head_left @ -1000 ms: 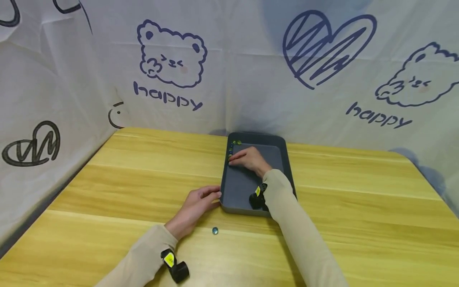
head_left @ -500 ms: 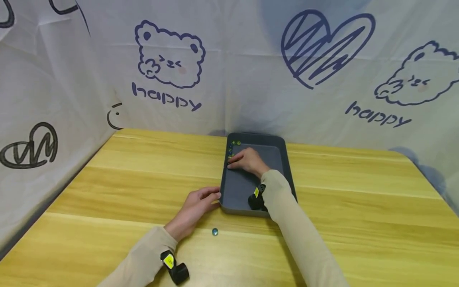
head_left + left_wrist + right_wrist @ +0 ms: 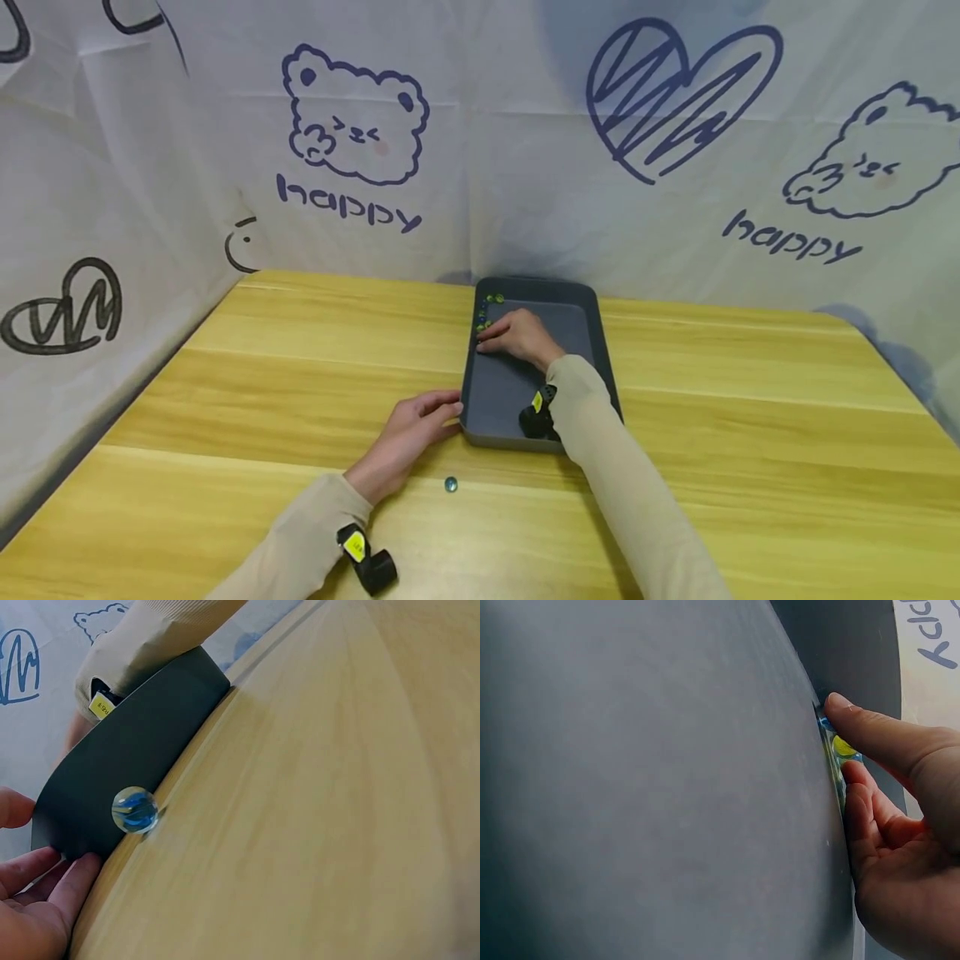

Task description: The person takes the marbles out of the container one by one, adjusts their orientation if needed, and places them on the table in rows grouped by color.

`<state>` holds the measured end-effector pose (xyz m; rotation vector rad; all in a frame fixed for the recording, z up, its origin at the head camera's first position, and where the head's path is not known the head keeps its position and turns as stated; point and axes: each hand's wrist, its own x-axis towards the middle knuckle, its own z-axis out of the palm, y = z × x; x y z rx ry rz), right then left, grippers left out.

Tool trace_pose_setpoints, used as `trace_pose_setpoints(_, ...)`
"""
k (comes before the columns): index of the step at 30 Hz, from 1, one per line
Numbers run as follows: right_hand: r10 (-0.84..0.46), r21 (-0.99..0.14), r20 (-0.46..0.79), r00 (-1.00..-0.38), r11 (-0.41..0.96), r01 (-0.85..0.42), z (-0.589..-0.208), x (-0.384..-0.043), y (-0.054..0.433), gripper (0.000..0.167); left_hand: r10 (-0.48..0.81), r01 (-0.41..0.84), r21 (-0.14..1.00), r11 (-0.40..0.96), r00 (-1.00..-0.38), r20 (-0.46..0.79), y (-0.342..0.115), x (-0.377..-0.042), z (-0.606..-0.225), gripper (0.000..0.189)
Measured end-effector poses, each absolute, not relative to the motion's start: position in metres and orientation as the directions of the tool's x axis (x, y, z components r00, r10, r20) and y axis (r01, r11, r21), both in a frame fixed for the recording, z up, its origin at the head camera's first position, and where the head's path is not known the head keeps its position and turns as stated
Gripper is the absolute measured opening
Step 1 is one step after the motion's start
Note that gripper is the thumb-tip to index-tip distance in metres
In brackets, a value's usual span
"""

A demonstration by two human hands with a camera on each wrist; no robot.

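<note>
A dark grey rectangular tray (image 3: pixel 491 404) lies on the wooden table. My right hand (image 3: pixel 522 337) reaches into it, fingertips at the left inner wall. The right wrist view shows thumb and fingers pinching a yellow-and-blue glass marble (image 3: pixel 844 745), partly covered by them. Beyond the fingertips, several green-yellow and blue marbles (image 3: pixel 500 297) line the tray's left side and far left corner. My left hand (image 3: pixel 408 429) touches the tray's near left corner from outside, fingers fairly straight. One clear marble with blue swirls (image 3: pixel 136 810) rests on the table near that hand.
The wooden table (image 3: pixel 750 433) extends to both sides of the tray. Behind it hangs a white cloth (image 3: pixel 517 183) with bear, heart and lettering drawings, close to the tray's far end. The right forearm's sleeve (image 3: pixel 637 483) crosses over the tray's near right side.
My right hand has shifted slightly toward me along the tray's left wall, then stayed there. More of the marble row shows past its fingertips. My left hand has kept its place.
</note>
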<state>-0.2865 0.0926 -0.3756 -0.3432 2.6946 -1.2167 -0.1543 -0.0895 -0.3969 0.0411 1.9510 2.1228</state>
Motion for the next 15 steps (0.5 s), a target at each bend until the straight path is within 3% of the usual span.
trace_pose_setpoints(15, -0.266, -0.819, -0.106, -0.958, 0.570, -0.068, -0.3744, -0.2880, 0.0997, 0.022, 0.204, -0.170, 0.984, -0.057, -0.967, -0.155, -0.0884, -0.1550, -0.3963, 0.035)
